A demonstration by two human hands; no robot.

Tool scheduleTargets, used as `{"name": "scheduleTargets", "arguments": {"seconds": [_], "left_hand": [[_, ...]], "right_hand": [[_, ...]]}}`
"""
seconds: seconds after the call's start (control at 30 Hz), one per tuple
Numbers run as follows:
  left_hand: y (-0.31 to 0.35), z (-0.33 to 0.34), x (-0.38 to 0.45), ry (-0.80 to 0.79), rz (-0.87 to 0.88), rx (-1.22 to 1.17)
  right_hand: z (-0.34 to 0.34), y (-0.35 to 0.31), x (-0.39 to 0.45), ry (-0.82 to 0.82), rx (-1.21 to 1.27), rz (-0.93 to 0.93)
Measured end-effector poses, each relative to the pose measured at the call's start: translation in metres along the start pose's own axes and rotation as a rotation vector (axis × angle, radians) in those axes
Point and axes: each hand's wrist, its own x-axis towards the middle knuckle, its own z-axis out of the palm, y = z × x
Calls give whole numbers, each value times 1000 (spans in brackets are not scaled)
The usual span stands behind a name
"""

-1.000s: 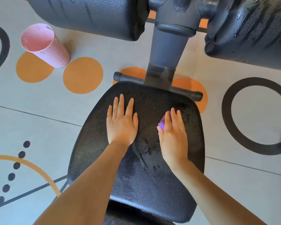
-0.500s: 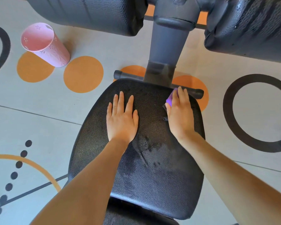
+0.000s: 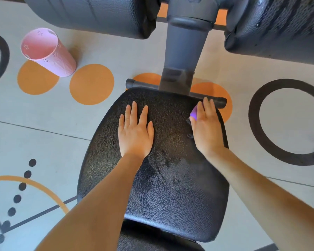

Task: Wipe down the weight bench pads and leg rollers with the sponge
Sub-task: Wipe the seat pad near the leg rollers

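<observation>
Since a second ago the right hand (image 3: 206, 130) has slid the purple sponge (image 3: 194, 111) forward to the seat pad's (image 3: 170, 187) far right corner, fingers straight, pressing it; left hand (image 3: 135, 132) lies flat, fingers spread, mid-pad.

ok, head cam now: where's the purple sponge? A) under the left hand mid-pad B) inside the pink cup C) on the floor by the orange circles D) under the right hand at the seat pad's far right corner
D: the purple sponge peeks out from under the fingers of the right hand, pressed on the far right corner of the seat pad; the left hand lies flat with nothing under it.
</observation>
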Motion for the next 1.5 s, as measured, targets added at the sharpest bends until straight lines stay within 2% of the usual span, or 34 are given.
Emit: {"name": "scheduleTargets", "arguments": {"seconds": [0.2,0.37,0.53,0.83,0.93,1.1,1.2,1.37,1.5], "left_hand": [[0,1,0,8,6,-5],[-1,0,0,6,9,-13],[-1,0,-1,10,11,-25],[-2,1,-1,9,20,-35],[-4,2,0,4,22,-31],[-4,-1,-2,-11,43,-44],[-10,-7,-10,-61,79,-41],[-21,-20,-47,-107,132,-33],[-23,-17,-88,-100,151,-17]], "right_hand": [[1,8,7,40,88,8],[-5,4,-52,71,114,58],[-10,3,-94,29,88,80],[-9,32,2,-44,256,152],[-12,34,11,-29,323,165],[-15,26,-23,-11,307,192],[-14,26,-58,19,286,148],[-27,27,-82,-77,270,123],[-39,13,-108,-67,342,164]]}}
